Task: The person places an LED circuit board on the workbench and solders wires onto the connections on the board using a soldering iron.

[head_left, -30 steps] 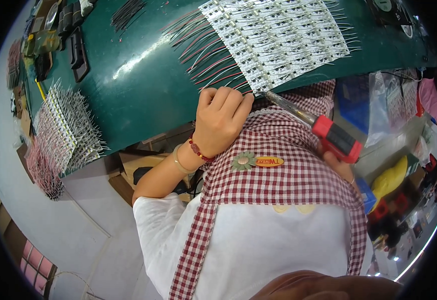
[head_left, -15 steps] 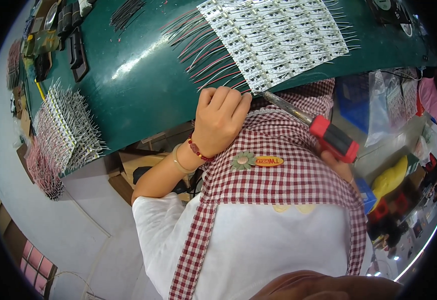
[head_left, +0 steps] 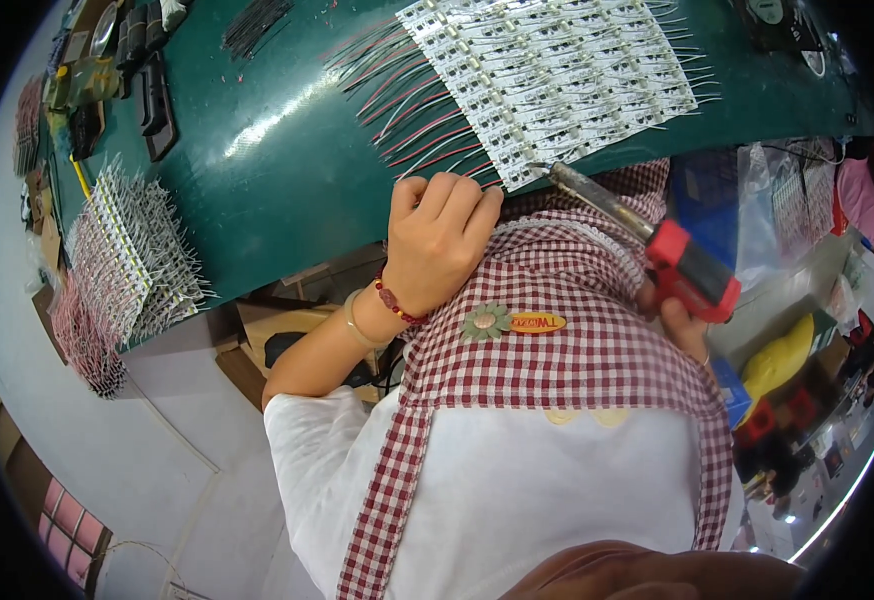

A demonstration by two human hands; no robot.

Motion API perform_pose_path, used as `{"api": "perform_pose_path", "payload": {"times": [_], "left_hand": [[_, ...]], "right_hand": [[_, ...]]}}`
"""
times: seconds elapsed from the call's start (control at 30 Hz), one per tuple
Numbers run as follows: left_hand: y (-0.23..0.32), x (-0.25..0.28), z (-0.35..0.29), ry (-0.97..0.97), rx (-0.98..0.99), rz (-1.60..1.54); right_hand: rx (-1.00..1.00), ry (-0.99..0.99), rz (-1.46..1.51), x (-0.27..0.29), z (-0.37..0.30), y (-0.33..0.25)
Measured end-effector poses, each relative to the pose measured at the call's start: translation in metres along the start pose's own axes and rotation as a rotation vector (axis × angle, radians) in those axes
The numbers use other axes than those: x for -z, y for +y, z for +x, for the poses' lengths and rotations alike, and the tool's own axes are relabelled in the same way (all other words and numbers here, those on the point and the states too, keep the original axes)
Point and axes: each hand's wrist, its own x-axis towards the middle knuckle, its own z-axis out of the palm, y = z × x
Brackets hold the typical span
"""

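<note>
A white panel of small circuit boards (head_left: 567,85) lies on the green table, with red, black and white wires (head_left: 422,125) sticking out from its left side. At its near corner my left hand (head_left: 442,235) is closed, fingers curled down by the wire ends; what they pinch is hidden. My right hand (head_left: 679,328) grips a soldering iron (head_left: 692,270) by its red and black handle. The iron's metal shaft points up and left, and its tip is over the boards near the panel's lower edge. Whether the tip touches a board I cannot tell.
A stack of wired boards (head_left: 132,265) hangs over the table's left edge. Loose black wires (head_left: 257,25) lie at the back of the green table (head_left: 277,190). A black cutter-like tool (head_left: 155,105) is at the far left. Right of the table are a blue crate (head_left: 702,205) and plastic bags (head_left: 762,215).
The soldering iron has shifted right, its tip moving from the panel's near corner to a spot slightly farther up along the lower edge. My left hand is nearly still.
</note>
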Motion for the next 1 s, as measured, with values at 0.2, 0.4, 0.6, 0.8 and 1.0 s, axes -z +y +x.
{"api": "perform_pose_path", "payload": {"times": [0.2, 0.4, 0.6, 0.8, 1.0], "left_hand": [[0.003, 0.022, 0.012, 0.027, 0.094, 0.013], [-0.056, 0.01, 0.081, 0.102, 0.083, 0.123], [-0.114, -0.036, 0.14, -0.126, 0.272, -0.064], [-0.122, -0.047, 0.141, -0.146, 0.306, -0.106], [-0.11, -0.025, 0.125, 0.041, 0.45, -0.229]], "right_hand": [[0.133, 0.09, 0.306, -0.016, 0.039, -0.023], [0.298, -0.009, 0.707, -0.013, 0.097, -0.023], [0.294, -0.067, 0.838, -0.028, 0.135, -0.031], [0.301, -0.079, 0.945, -0.036, 0.157, -0.032], [0.274, -0.102, 0.975, -0.039, 0.169, -0.021]]}}
